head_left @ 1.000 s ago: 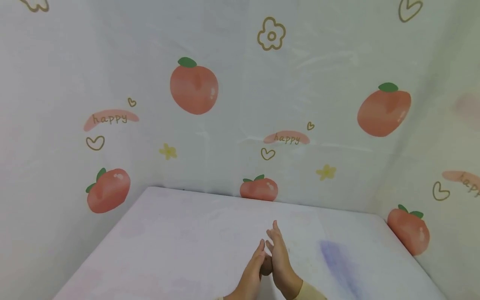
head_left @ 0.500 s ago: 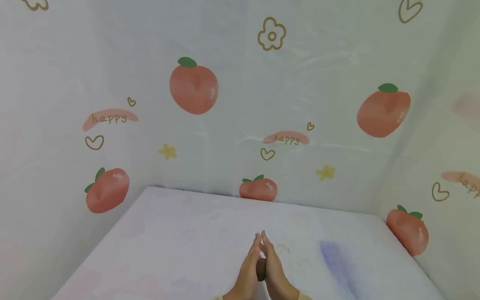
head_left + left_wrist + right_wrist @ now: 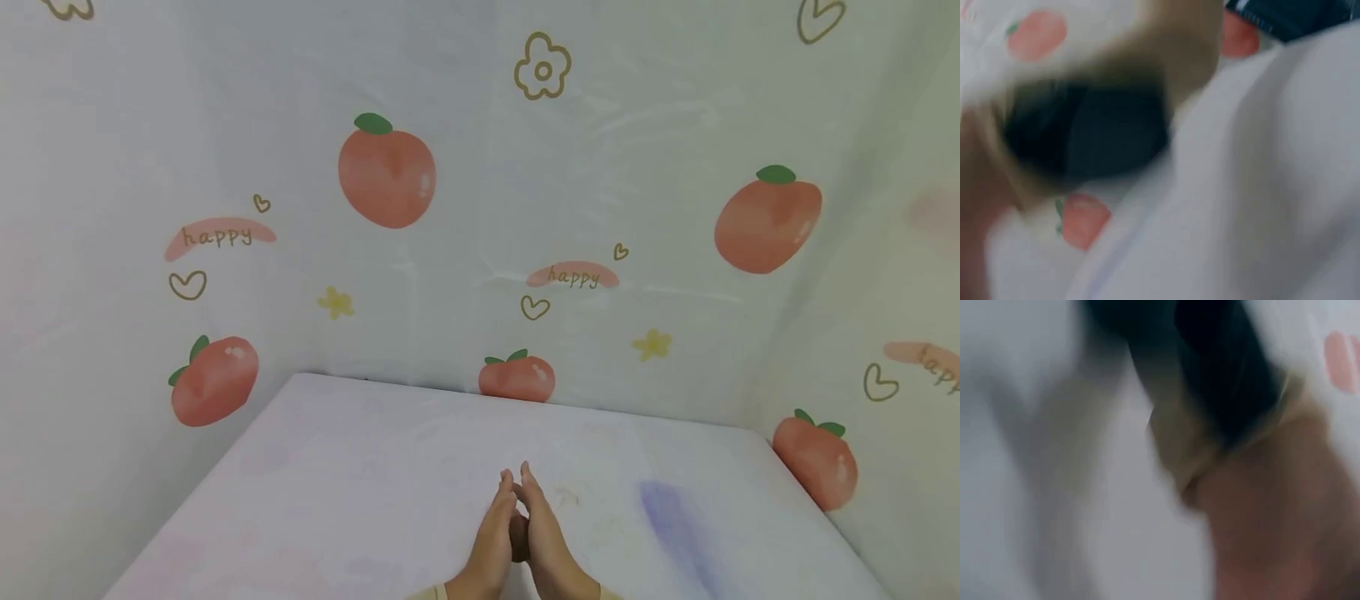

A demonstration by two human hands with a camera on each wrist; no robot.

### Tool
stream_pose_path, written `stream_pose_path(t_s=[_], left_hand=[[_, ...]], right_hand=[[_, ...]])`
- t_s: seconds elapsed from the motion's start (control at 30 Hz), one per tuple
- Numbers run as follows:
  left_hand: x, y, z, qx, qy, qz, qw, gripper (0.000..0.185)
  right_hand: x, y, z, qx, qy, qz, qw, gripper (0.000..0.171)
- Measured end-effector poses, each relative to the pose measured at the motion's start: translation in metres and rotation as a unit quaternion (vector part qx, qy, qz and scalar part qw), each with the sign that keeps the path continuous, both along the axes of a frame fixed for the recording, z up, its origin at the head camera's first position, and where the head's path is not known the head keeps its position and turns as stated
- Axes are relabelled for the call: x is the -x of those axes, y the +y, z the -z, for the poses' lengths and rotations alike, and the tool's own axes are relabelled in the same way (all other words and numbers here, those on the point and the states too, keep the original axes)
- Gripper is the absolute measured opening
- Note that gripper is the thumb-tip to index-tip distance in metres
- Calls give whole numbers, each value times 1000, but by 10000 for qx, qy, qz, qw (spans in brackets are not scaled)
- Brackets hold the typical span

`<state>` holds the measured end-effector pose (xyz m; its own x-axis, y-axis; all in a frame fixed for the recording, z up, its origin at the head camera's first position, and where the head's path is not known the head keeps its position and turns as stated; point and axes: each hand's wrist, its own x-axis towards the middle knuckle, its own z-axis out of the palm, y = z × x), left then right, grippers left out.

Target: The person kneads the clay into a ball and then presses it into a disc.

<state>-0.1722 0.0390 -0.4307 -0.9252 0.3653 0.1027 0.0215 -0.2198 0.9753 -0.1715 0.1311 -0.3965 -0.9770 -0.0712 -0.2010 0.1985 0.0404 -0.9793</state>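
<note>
Brown lump [image 3: 518, 533] sat pressed between my left hand [image 3: 489, 542] and right hand [image 3: 550, 546], fingers straight and together, above the table [image 3: 360, 483]; rolling apparently under way, next needing even pressure.

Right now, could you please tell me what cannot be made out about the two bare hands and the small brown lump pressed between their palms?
- Head view: the small brown lump is mostly covered by the left hand and right hand; its shape and material are unclear.
- Head view: both wrists are cut off by the bottom edge.
- Left wrist view: motion blur; no fingers distinguishable.
- Right wrist view: equally blurred.
</note>
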Motion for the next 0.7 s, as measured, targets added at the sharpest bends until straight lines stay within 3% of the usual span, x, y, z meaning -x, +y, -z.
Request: stream_pose_path(t_s=[0.1, 0.27, 0.33, 0.47, 0.53, 0.6, 0.7], left_hand=[[3, -3, 3, 44, -120, -126, 9998, 63], [6, -1, 26, 177, 644, 611, 9959, 62], [5, 0, 23, 168, 810, 596, 9948, 64], [0, -1, -3, -103, 551, -83, 9984, 63], [-2, 0, -11, 15, 513, -309, 9982, 59], [-7, 2, -12, 62, 543, -312, 9980, 57], [-13, 7, -4, 75, 592, -174, 9981, 58]], right_hand=[[-3, -1, -7, 267, 196, -94, 9994, 83], [6, 6, -10, 551, 557, 450, 9959, 66], [7, 5, -6, 541, 512, 532, 9958, 66], [0, -3, 6, 380, 328, 258, 9984, 67], [-2, -6, 10, 334, 303, 230, 9987, 67], [-1, -5, 11, 314, 388, 337, 9982, 67], [7, 1, 10, 284, 516, 682, 9959, 68]])
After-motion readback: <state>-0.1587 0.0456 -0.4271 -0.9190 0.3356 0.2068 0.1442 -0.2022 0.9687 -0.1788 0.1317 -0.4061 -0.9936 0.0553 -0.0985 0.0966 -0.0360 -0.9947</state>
